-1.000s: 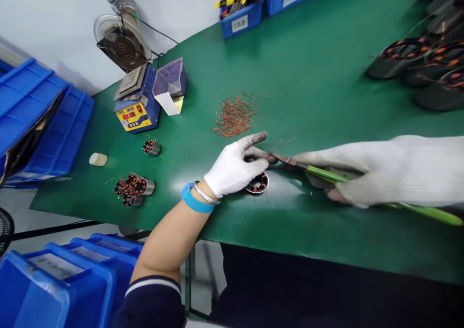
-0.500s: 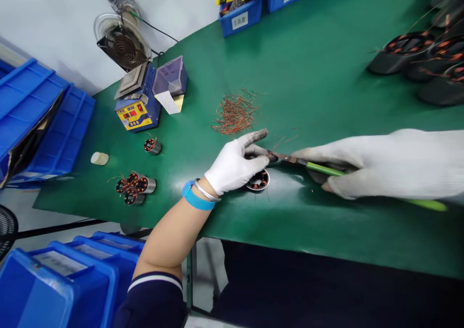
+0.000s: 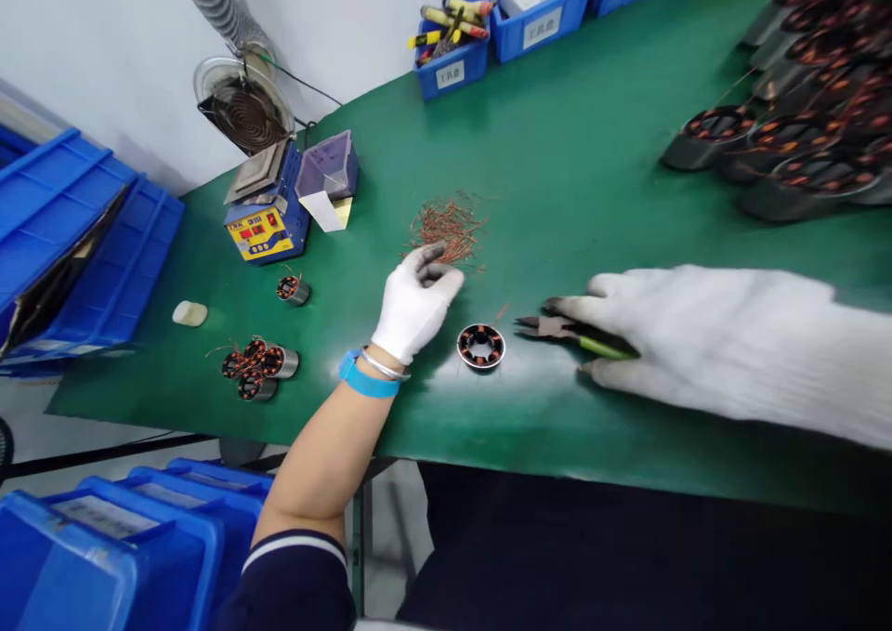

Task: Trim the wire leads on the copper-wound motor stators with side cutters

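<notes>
My left hand point(image 3: 420, 301), in a white glove with darkened fingertips, is at the near edge of a pile of copper wire clippings point(image 3: 450, 224). Its thumb and fingers are drawn together; whatever they may hold is too small to make out. My right hand point(image 3: 627, 334), also gloved, grips green-handled cutters point(image 3: 557, 327), whose dark jaws point left. Between the hands a round metal ring with copper windings point(image 3: 480, 347) lies on the green table point(image 3: 557, 427), touched by neither hand. A short wire sticks up at its upper right.
Several wound cores point(image 3: 801, 138) crowd the right back. Small cores point(image 3: 261, 361) and a white cap point(image 3: 190, 313) lie left, near a blue-yellow device point(image 3: 261, 231) and a purple box point(image 3: 327, 166). Blue tool bins point(image 3: 452, 73) line the back edge; blue crates point(image 3: 139, 259) stand left.
My left hand has moved off the ring, left and up toward the wire pile. My right hand has drawn the cutters back from the left hand, leaving the ring uncovered. The view has shifted slightly.
</notes>
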Available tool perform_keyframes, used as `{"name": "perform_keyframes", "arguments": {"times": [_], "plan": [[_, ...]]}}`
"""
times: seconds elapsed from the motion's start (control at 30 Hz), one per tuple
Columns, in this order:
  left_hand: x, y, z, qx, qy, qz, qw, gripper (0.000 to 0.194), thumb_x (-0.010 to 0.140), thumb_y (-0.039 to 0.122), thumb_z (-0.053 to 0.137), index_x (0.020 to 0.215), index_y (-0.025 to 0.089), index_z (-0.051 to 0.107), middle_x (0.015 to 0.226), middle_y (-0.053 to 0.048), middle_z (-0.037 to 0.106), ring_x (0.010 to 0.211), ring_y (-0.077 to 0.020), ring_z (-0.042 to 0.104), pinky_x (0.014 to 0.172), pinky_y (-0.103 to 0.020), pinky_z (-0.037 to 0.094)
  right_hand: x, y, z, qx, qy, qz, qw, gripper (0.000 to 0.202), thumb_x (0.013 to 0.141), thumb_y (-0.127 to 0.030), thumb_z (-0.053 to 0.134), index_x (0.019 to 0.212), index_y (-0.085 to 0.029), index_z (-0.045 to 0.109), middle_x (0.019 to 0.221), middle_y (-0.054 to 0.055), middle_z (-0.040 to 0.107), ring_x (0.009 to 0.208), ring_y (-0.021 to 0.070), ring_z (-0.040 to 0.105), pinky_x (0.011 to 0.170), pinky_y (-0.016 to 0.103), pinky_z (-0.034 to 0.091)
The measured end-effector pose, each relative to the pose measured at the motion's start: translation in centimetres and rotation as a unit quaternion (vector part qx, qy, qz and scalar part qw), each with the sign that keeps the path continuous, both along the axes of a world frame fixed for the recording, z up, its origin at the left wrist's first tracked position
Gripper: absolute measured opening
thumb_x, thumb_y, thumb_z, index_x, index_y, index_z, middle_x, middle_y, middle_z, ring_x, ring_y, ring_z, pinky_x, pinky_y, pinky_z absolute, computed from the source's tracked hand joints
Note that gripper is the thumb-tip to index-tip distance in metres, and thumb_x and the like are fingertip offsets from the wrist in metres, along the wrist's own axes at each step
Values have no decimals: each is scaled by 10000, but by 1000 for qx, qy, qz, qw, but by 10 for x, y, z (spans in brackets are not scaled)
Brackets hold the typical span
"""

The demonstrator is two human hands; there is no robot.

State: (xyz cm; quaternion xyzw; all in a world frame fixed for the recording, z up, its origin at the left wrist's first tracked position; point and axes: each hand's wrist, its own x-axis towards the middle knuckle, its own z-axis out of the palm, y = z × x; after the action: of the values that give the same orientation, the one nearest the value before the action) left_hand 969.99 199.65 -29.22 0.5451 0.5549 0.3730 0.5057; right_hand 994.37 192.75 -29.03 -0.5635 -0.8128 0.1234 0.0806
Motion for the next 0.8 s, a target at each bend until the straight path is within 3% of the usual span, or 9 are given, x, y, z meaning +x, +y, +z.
{"name": "perform_keyframes", "arguments": {"times": [0.1, 0.17, 0.27, 0.37, 0.5, 0.57, 0.63, 0.7, 0.8], "plan": [[-3, 5, -1, 47, 3, 52, 998, 355, 776, 172, 648, 1121, 103, 604, 861, -28, 662, 735, -101, 602, 741, -224, 508, -30, -3, 6, 140, -4, 125, 982, 517, 811, -432, 607, 1222, -122, 647, 1127, 199, 621, 954, 337, 609, 792, 471, 519], [-4, 7, -3, 62, 10, 64, 996, 346, 779, 202, 658, 1108, 108, 605, 938, -59, 682, 819, -122, 635, 780, -233, 521, -52, 0, 5, 176, 41, 188, 966, 411, 802, -393, 636, 1117, -131, 671, 1212, 199, 602, 1098, 358, 567, 931, 513, 483], [-4, 8, -7, 62, 14, 63, 996, 359, 779, 239, 673, 1108, 112, 612, 1002, -87, 699, 894, -147, 657, 825, -255, 535, -75, 4, -1, 128, 40, 194, 972, 213, 821, -299, 615, 978, -170, 680, 1149, 132, 641, 1052, 304, 577, 934, 477, 472], [-5, 8, -9, 62, 9, 63, 996, 373, 767, 259, 687, 1102, 111, 620, 1012, -99, 706, 909, -164, 668, 841, -279, 542, -76, 5, -2, 106, 17, 149, 983, 150, 828, -302, 619, 931, -202, 667, 1119, 82, 657, 915, 232, 608, 784, 366, 498], [-7, 9, -8, 65, 2, 79, 995, 383, 769, 269, 693, 1110, 113, 618, 1018, -105, 708, 926, -173, 677, 872, -300, 544, -35, 13, 10, 104, -13, 23, 994, 246, 939, -396, 517, 999, -203, 657, 1201, 69, 630, 847, 180, 625, 690, 296, 484], [-7, 9, -8, 65, 1, 82, 994, 376, 771, 259, 695, 1109, 113, 619, 1014, -104, 710, 918, -168, 678, 879, -298, 543, -2, 25, 17, 116, -42, -60, 991, 341, 999, -398, 409, 1034, -167, 657, 1239, 115, 607, 908, 208, 626, 732, 315, 479], [-7, 10, -8, 63, 1, 80, 995, 368, 770, 243, 696, 1105, 108, 622, 996, -100, 711, 902, -161, 677, 873, -292, 542, 32, 40, 21, 131, -83, -138, 978, 389, 989, -402, 427, 1023, -101, 672, 1231, 193, 598, 972, 277, 605, 800, 375, 461], [-6, 10, -10, 59, 3, 74, 996, 361, 769, 231, 695, 1099, 104, 627, 960, -90, 710, 876, -156, 675, 853, -285, 544, 59, 54, 18, 137, -123, -181, 966, 394, 963, -388, 486, 1005, -56, 693, 1213, 235, 602, 1085, 337, 559, 908, 432, 416], [-6, 10, -12, 56, 8, 64, 996, 349, 768, 227, 699, 1087, 102, 633, 915, -75, 706, 851, -150, 673, 848, -281, 544, 80, 68, 9, 131, -160, -207, 956, 453, 974, -453, 492, 1038, -66, 717, 1223, 233, 608, 1179, 357, 505, 987, 478, 343]]}}
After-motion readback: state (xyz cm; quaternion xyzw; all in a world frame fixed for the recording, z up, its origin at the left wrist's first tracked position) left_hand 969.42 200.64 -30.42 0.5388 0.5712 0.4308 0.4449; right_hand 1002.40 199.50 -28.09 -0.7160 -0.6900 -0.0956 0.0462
